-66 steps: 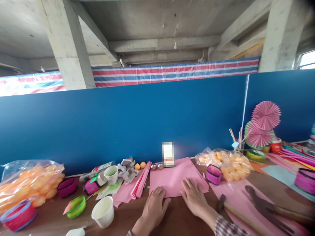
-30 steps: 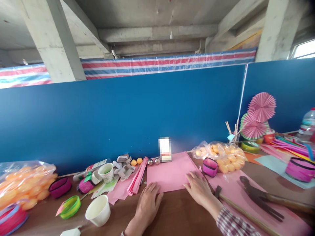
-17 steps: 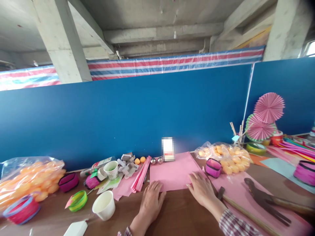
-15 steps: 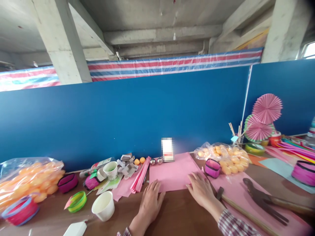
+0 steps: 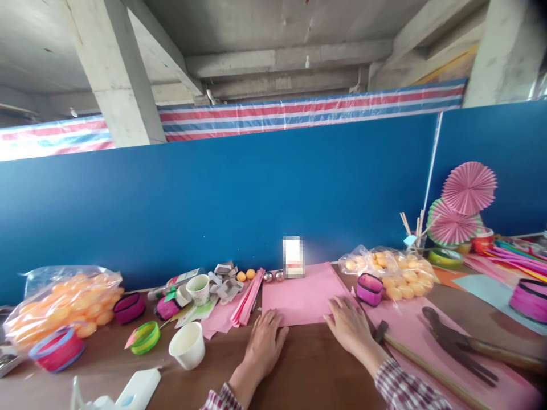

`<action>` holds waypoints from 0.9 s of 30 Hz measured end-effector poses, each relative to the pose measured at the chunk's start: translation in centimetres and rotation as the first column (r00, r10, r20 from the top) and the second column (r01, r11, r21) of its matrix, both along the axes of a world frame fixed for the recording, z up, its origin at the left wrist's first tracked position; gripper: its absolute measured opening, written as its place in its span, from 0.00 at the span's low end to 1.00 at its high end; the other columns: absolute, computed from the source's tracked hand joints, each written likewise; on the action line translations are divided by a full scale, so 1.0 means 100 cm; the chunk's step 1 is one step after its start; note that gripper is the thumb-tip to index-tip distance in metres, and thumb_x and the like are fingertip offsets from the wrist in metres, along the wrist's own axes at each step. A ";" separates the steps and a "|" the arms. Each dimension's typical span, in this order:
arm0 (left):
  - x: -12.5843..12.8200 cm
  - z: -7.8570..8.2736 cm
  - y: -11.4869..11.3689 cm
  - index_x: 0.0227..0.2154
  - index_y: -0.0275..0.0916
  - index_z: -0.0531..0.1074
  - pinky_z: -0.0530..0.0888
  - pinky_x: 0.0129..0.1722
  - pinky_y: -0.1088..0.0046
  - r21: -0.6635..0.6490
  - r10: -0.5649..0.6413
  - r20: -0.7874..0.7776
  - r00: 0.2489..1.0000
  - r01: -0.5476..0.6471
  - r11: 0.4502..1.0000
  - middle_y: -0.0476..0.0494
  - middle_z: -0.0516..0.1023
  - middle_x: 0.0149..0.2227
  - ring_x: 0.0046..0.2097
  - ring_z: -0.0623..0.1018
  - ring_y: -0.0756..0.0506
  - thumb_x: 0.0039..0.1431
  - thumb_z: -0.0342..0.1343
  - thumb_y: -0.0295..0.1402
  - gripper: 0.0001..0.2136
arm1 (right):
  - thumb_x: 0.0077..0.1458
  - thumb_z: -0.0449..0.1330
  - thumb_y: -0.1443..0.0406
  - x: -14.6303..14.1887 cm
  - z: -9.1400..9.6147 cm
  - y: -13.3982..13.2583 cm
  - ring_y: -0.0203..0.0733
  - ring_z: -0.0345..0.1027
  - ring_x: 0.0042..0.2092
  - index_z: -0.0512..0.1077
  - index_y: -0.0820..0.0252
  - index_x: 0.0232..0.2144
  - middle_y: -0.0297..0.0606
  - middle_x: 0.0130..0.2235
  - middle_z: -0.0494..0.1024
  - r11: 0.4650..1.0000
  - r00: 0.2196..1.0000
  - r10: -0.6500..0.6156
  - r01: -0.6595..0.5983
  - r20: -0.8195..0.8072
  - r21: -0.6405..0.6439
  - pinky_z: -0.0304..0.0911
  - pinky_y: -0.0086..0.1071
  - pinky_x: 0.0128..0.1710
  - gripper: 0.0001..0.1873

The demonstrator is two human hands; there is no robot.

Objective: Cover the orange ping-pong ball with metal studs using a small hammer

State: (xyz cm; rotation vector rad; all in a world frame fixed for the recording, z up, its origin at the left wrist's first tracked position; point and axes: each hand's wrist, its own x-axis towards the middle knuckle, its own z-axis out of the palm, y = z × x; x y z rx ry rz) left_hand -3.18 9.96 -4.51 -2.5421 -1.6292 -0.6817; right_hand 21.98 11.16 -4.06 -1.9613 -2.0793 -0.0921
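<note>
A flat, rectangular pink paper sheet (image 5: 303, 296) lies on the brown desk (image 5: 307, 370), and it serves as the landmark for everything else (whether it is one sheet or a stack, I cannot tell). The bare left hand (image 5: 264, 343) rests palm down at the sheet's near left corner, its fingers close together on the paper and its thumb standing apart. The bare right hand (image 5: 347, 327) lies over the sheet's near right corner with its fingers slightly fanned. Neither grip is closed around anything: both hands are spread and flat, touching rather than pinching. To steady the sheet well, I judge that light, even pressure from the finger pads would serve best, since pushing unequally could skew the paper or wrinkle its corners. The wrists are best left low and relaxed. Just left of the sheet lies a bundle of folded pink paper strips (image 5: 248, 302), and two shiny silver balls (image 5: 273, 276) sit by its far left corner. Right of it stands a small magenta fabric pouch with black trim (image 5: 370, 289), and farther right lies a dark metal claw hammer with a wooden handle (image 5: 461, 344), so the right elbow calls for some care there.
</note>
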 end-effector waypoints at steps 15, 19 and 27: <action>-0.006 0.014 -0.004 0.50 0.38 0.65 0.65 0.54 0.54 0.169 -0.001 0.073 0.997 -0.011 0.986 0.36 0.71 0.51 0.55 0.68 0.39 0.61 0.44 0.34 0.16 | 0.56 0.47 0.63 -0.010 0.000 -0.005 0.51 0.54 0.57 0.65 0.57 0.50 0.42 0.53 0.67 0.962 0.979 0.206 -0.202 -0.005 0.185 0.51 0.45 0.53 0.19; -0.023 0.016 0.005 0.50 0.38 0.64 0.66 0.53 0.54 0.249 0.128 0.126 0.984 -0.156 0.956 0.36 0.68 0.53 0.56 0.66 0.38 0.59 0.46 0.31 0.16 | 0.57 0.48 0.64 -0.020 0.002 -0.010 0.50 0.57 0.55 0.67 0.59 0.47 0.43 0.50 0.70 0.914 0.949 0.315 -0.296 -0.024 0.277 0.55 0.43 0.52 0.17; -0.043 0.002 0.015 0.58 0.37 0.52 0.64 0.53 0.54 0.160 0.365 0.189 0.912 -0.396 0.904 0.33 0.64 0.56 0.57 0.63 0.34 0.53 0.51 0.32 0.28 | 0.56 0.50 0.64 -0.031 -0.010 -0.014 0.51 0.61 0.53 0.69 0.60 0.45 0.43 0.46 0.73 0.881 0.915 0.399 -0.362 -0.066 0.304 0.59 0.44 0.51 0.15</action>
